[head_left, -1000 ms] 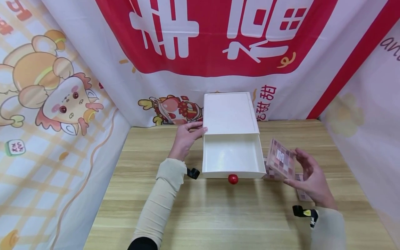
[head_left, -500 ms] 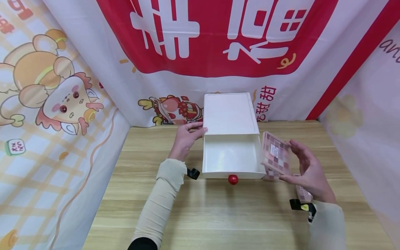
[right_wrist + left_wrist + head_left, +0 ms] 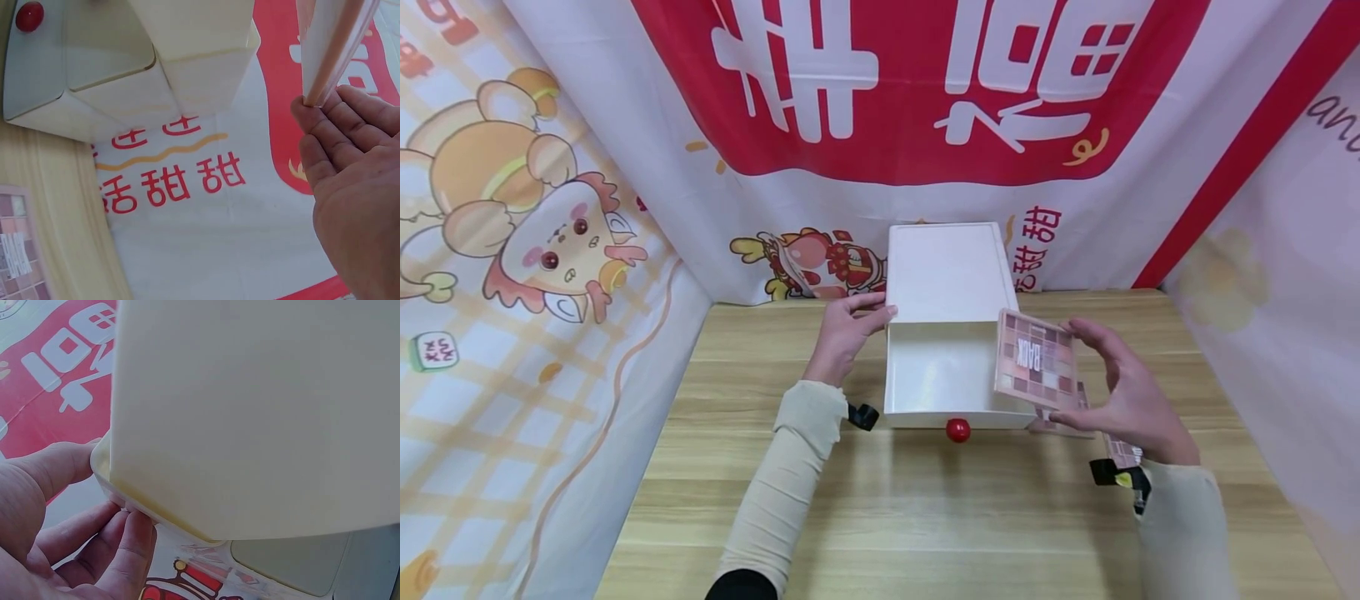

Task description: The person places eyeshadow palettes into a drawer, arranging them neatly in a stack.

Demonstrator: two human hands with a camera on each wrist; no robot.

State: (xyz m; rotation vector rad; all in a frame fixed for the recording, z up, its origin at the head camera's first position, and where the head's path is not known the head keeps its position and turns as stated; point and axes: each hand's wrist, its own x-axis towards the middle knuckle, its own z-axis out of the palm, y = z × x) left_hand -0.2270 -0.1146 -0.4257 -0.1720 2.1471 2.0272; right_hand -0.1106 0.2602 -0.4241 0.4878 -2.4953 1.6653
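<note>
A small white drawer box [image 3: 951, 271] stands against the back cloth, its drawer [image 3: 940, 367] pulled out toward the person. The drawer's front carries a red round knob [image 3: 958, 430]. My left hand [image 3: 842, 337] grips the casing's left front edge, thumb and fingers around the rim [image 3: 103, 478] in the left wrist view. With thumb and fingertips, my right hand [image 3: 1131, 396] holds a flat square eyeshadow palette [image 3: 1033, 358], patterned in pink and brown squares, tilted over the drawer's right side. In the right wrist view that palette [image 3: 337, 56] shows nearly edge-on.
Below the held palette, another checkered palette [image 3: 1063, 427] lies beside the drawer, partly hidden. A further one [image 3: 1122, 452] rests on the wooden table [image 3: 925, 525], partly behind the right hand. Printed cloths [image 3: 880, 158] rise at the back and both sides.
My right hand has carried the palette left and slightly away, from beside the drawer to over its right side. The left hand and the box have stayed put.
</note>
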